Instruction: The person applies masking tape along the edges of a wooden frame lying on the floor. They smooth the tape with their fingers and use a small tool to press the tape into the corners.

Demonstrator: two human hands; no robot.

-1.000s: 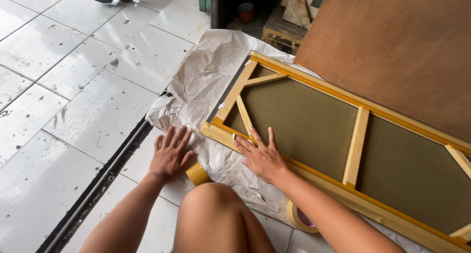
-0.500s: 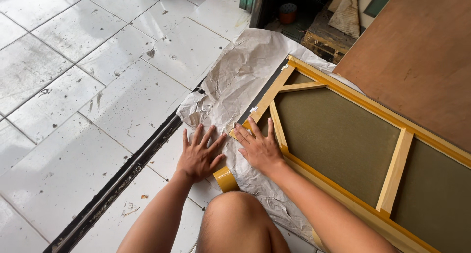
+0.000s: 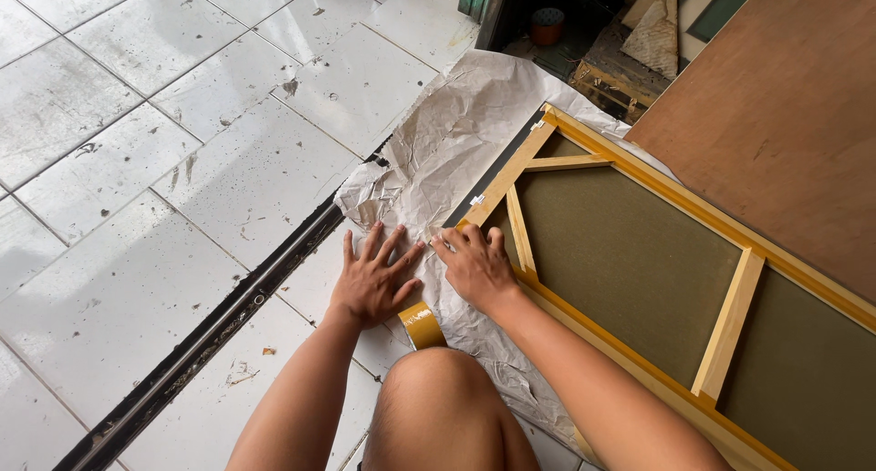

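A stretched canvas lies face down on the floor, its yellow wooden frame (image 3: 744, 307) and olive backing up. Crumpled white wrapping paper (image 3: 461, 133) spreads under it and past its left end. My left hand (image 3: 372, 277) presses flat on the paper, fingers spread, just left of the frame's near corner. My right hand (image 3: 474, 263) rests on that corner, fingertips on the paper's edge. A roll of brown tape (image 3: 422, 326) stands on the floor between my hands, in front of my bare knee (image 3: 443, 407).
White floor tiles (image 3: 137, 161) with a dark metal door track (image 3: 219, 329) running diagonally at left. A brown board (image 3: 785, 106) leans at the upper right. At the top there is a dark opening with a small pot (image 3: 548, 26) and wooden clutter (image 3: 620, 74).
Both hands have slid left along the frame edge toward its near corner; the left hand stays flat on the paper. The view has shifted, bringing the canvas end toward the middle.
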